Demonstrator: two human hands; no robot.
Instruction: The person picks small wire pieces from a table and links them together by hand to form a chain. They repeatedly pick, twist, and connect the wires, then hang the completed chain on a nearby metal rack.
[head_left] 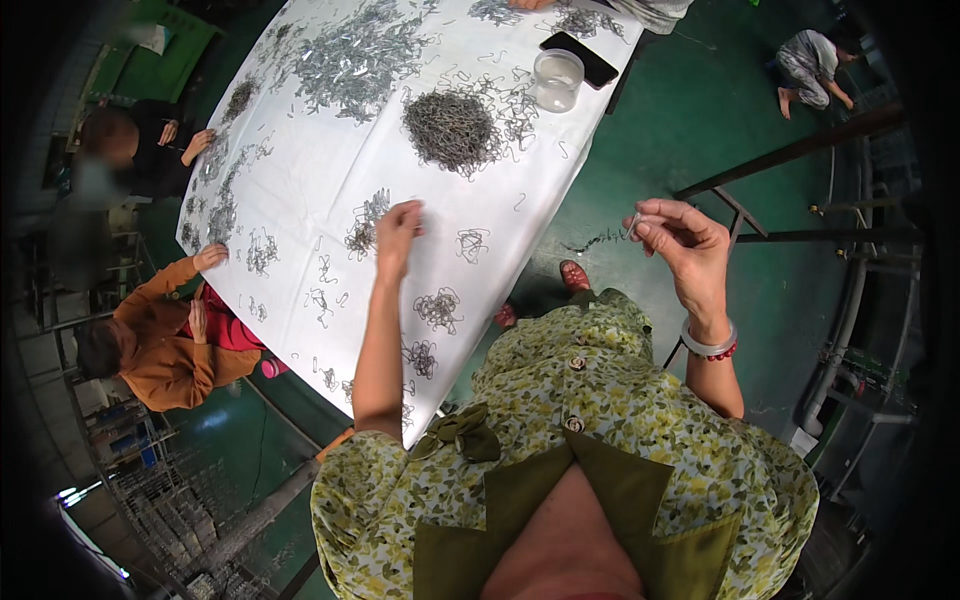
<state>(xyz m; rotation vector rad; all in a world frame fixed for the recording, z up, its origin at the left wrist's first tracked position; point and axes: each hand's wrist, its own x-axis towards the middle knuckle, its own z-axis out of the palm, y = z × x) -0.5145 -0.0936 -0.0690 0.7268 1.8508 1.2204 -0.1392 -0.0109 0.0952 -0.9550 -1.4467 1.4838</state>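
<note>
My left hand (400,236) is over the white-covered table (480,200), fingers drawn together, beside a small heap of bent wire hooks (362,236). Whatever its fingertips hold is too small to make out. Off the table's right edge, my right hand (685,240) pinches a small, light metal piece (634,225) between thumb and fingers. A dark, thin, jagged string of bits (597,241) shows just left of it; I cannot tell whether it hangs or lies on the floor. Small clusters of wire hooks (438,309) lie along the near side of the table.
A big mound of wire hooks (452,132) sits farther up, near a clear plastic tub (558,80) and a black phone (580,58). Flat metal pieces (360,62) spread at the far left. Co-workers (165,335) sit along the left edge. A metal frame (790,150) stands at right.
</note>
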